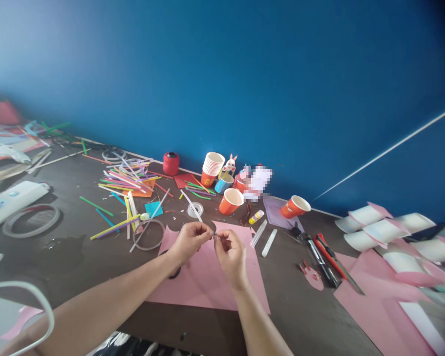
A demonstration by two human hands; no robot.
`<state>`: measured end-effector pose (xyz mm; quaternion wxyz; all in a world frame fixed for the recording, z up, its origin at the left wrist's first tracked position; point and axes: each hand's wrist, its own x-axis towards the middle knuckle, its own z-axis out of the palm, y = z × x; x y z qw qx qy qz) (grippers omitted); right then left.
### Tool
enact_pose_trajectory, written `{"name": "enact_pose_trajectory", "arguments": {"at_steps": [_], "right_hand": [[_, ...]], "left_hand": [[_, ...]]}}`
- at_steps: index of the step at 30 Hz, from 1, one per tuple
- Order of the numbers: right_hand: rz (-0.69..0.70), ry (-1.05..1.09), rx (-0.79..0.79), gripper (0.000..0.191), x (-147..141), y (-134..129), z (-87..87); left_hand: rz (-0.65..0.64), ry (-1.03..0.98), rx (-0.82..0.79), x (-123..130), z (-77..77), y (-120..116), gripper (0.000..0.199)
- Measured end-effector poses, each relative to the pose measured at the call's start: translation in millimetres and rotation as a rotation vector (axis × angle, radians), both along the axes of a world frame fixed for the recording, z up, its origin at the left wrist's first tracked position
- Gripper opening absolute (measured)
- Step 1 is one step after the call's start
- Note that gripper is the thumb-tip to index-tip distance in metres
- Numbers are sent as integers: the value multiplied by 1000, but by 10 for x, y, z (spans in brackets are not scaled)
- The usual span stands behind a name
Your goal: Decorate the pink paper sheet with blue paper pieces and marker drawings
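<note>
Both of my hands meet above a pink paper sheet [203, 291] on the dark table. My left hand [193, 241] has thumb and forefinger pinched together around something tiny and dark. My right hand [230, 254] pinches at the same spot, its fingertips almost touching those of the left. What lies between the fingertips is too small to name. Partly hidden behind my left wrist, a dark ring-like object [176, 272] rests on the pink sheet. A roll of clear tape [195, 210] lies just beyond the sheet.
Colourful straws and sticks [129, 179] lie in a pile at the left, near a red spool [171, 163]. Stacked paper cups [212, 168] and an orange cup [231, 201] stand behind my hands. At the right are a red cutter [332, 256] and paper rolls [385, 231].
</note>
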<state>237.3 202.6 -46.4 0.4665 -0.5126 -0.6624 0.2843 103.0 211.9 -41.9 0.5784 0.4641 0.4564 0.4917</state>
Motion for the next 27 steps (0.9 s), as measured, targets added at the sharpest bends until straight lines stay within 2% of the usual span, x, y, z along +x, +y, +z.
{"name": "enact_pose_trajectory", "arguments": {"at_steps": [7,9,20,24,27], "right_hand": [[73,193,-229,23,20,47,41],[91,210,-273,22,24,55,52],[134,358,-388,18,31,44,67],[165,491,-495,18,60,56,80],[157,502,-558,19,178,104,146]], "left_hand": [[13,-60,-33,-7,-25,20,25],[18,-87,-54,-6,-28,27,24],[-10,-113,-64,-5,-30,4,25],[-14,-36,-51,-18,-15,11,25],[30,161,30,-42,1,17,23]]}}
